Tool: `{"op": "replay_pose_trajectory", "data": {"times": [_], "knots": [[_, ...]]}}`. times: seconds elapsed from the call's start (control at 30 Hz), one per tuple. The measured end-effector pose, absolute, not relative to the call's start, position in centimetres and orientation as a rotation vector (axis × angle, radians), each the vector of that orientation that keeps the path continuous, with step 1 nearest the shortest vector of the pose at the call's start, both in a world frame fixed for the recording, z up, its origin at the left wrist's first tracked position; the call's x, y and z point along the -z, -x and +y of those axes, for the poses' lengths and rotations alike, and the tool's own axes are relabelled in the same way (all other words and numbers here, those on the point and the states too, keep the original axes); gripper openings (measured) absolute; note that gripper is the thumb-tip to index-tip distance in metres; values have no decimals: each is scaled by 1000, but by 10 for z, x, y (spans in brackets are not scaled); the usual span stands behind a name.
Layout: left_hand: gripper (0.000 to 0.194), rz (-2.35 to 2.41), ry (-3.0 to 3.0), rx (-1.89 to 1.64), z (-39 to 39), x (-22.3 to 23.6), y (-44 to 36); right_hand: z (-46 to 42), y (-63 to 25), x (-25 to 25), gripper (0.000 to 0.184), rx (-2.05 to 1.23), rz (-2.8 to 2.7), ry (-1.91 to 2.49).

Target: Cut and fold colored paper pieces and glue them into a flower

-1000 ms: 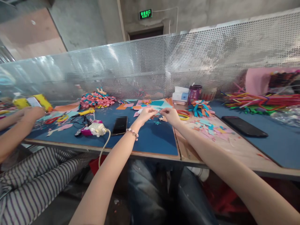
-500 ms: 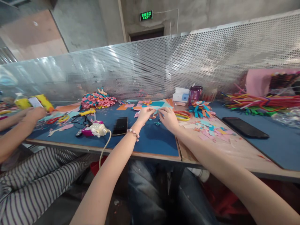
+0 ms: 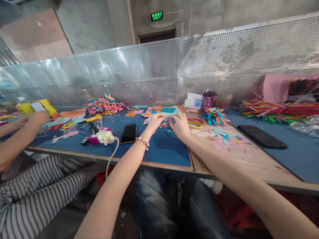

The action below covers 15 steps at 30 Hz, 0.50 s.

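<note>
Close together over the blue mat (image 3: 164, 152), both hands meet at a small light-blue piece (image 3: 167, 118), perhaps paper or foam; fingers cover most of it. My left hand (image 3: 155, 123), wearing a beaded bracelet at the wrist, pinches it from the left. From the right, my right hand (image 3: 180, 126) has its thumb and fingertips closed on it. Under the hands lies a blue-green scrap (image 3: 168, 131). Just behind them are a teal sheet (image 3: 168, 110) and a small orange-and-pink cut piece (image 3: 157, 108). Scissors with red and yellow handles (image 3: 195, 123) lie beside my right hand.
To the right are loose paper scraps (image 3: 224, 136), a blue-and-orange fringed bundle (image 3: 214, 116), a purple cup (image 3: 209, 100) and a black phone (image 3: 261, 136). Leftward are another phone (image 3: 128, 133), a power strip (image 3: 102, 136), a pink-and-blue pile (image 3: 105, 105) and a co-worker's hands (image 3: 37, 119).
The view has shifted very slightly. My two hands stay at the same spot with only small finger movements, still around the light-blue piece.
</note>
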<state>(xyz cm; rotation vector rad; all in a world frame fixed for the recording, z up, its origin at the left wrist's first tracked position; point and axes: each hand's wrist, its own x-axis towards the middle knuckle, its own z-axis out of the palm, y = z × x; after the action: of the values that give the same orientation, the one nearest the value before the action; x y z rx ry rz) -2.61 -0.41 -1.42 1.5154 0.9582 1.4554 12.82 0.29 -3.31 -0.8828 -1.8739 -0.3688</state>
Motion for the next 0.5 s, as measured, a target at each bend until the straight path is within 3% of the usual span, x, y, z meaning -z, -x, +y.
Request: {"op": "replay_pose_trajectory", "data": {"times": [0.23,0.5], "knots": [[17,920,-1482,-1413,-7,12,23,0,-129,32,16,392,-1854,948],[17,937,-1447,-1428,-10,8,21,0,-134,31,23,633,-1967,899]]}}
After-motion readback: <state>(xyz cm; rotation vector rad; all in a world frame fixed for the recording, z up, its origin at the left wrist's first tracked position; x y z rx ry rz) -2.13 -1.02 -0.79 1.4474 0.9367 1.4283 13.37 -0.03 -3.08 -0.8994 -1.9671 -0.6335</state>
